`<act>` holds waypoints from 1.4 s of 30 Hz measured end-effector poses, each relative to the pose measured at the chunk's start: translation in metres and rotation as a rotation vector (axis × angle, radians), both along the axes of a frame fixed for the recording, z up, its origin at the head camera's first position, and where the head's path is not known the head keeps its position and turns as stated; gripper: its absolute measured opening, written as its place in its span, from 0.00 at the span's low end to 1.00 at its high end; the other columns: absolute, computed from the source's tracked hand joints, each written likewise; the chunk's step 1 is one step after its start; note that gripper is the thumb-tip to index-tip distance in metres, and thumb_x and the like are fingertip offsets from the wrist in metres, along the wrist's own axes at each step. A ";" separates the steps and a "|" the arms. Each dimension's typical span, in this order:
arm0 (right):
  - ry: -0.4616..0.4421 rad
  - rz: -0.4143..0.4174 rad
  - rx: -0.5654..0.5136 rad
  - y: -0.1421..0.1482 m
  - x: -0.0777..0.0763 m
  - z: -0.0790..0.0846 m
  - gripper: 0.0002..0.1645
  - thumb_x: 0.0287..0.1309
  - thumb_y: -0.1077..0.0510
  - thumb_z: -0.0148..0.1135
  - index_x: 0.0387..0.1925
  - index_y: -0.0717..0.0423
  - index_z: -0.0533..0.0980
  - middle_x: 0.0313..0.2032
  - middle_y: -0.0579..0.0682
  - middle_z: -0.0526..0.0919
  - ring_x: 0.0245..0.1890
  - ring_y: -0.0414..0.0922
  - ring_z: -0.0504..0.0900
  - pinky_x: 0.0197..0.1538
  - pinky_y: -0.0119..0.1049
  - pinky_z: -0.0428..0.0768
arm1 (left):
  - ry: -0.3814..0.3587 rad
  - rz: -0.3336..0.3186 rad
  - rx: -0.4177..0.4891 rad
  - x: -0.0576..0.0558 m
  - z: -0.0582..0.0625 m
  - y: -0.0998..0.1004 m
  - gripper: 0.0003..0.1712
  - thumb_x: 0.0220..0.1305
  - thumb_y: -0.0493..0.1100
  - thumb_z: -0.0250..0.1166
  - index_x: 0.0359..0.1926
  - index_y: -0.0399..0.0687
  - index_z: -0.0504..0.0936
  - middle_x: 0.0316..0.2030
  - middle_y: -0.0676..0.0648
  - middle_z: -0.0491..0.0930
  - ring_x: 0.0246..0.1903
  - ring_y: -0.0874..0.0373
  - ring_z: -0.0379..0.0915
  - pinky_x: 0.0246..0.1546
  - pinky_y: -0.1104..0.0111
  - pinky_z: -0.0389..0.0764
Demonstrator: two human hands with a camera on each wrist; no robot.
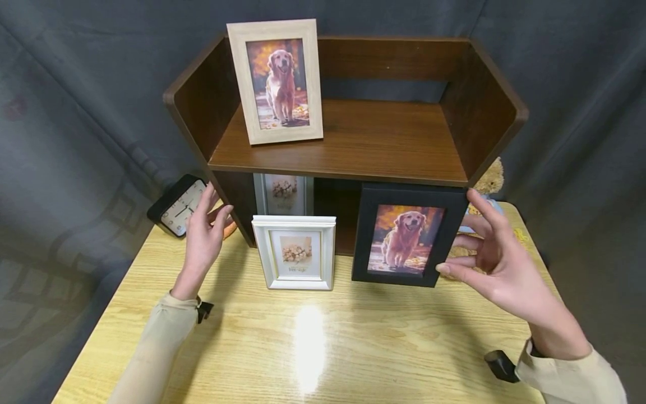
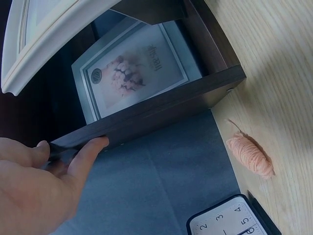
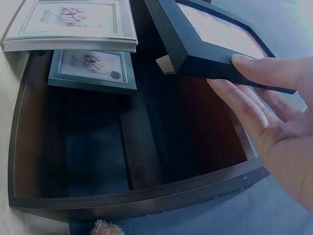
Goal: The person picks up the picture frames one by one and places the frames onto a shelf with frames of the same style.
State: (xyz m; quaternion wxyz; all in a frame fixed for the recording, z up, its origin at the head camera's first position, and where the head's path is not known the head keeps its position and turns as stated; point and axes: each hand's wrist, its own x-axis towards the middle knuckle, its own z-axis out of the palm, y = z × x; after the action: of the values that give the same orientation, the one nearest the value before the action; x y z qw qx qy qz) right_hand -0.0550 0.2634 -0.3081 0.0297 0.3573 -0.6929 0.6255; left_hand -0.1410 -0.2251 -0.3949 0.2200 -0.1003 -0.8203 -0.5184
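My right hand [image 1: 504,269] holds a black picture frame [image 1: 358,241] with a dog photo by its right edge. The thumb lies along the edge and fingers reach to its side and back. This frame is in front of the right part of the lower compartment of a dark brown wooden shelf [image 1: 393,134]. My left hand [image 1: 204,233] grips the front edge of the shelf's left side panel [image 2: 146,110] between thumb and fingers. A white picture frame [image 1: 328,252] stands before the lower compartment; a grey-blue frame [image 2: 181,54] is inside it.
A cream frame [image 1: 239,84] with a dog photo stands on the top board. Left of the shelf are a clock [image 1: 174,216] and a pinkish yarn bundle [image 2: 249,154]. At the right a teddy bear [image 1: 489,178] is partly hidden. The wooden table [image 1: 242,348] extends in front.
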 end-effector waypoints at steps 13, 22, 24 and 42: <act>0.031 0.043 -0.057 -0.001 -0.008 0.012 0.62 0.63 0.68 0.75 0.87 0.51 0.47 0.71 0.57 0.72 0.64 0.46 0.83 0.53 0.35 0.88 | 0.005 0.010 -0.013 -0.001 0.000 0.000 0.39 0.79 0.27 0.59 0.84 0.56 0.64 0.76 0.41 0.70 0.62 0.31 0.78 0.47 0.83 0.82; 0.046 0.023 -0.077 -0.006 -0.013 0.026 0.64 0.60 0.69 0.77 0.87 0.48 0.50 0.73 0.61 0.70 0.62 0.48 0.85 0.51 0.36 0.88 | -0.007 0.017 -0.012 0.000 0.000 0.000 0.39 0.79 0.28 0.59 0.84 0.55 0.63 0.76 0.40 0.70 0.62 0.31 0.78 0.47 0.79 0.84; 0.055 0.030 -0.099 -0.006 -0.013 0.029 0.64 0.59 0.70 0.77 0.87 0.48 0.51 0.73 0.62 0.70 0.62 0.49 0.85 0.52 0.37 0.88 | -0.007 0.017 -0.013 0.000 0.000 0.000 0.39 0.79 0.28 0.59 0.84 0.55 0.63 0.76 0.40 0.69 0.62 0.31 0.78 0.48 0.76 0.86; 0.077 0.034 -0.140 -0.007 -0.029 0.055 0.66 0.55 0.76 0.77 0.87 0.47 0.52 0.71 0.69 0.68 0.59 0.53 0.85 0.52 0.36 0.89 | -0.011 0.022 -0.017 0.000 -0.001 0.000 0.39 0.79 0.29 0.59 0.84 0.56 0.63 0.75 0.41 0.70 0.62 0.33 0.79 0.48 0.73 0.86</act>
State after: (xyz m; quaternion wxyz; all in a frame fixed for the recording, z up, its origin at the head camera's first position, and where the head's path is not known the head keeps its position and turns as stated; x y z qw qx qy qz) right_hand -0.0838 0.2564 -0.2531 0.0706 0.3901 -0.6396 0.6586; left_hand -0.1411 -0.2251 -0.3963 0.2204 -0.0903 -0.8268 -0.5095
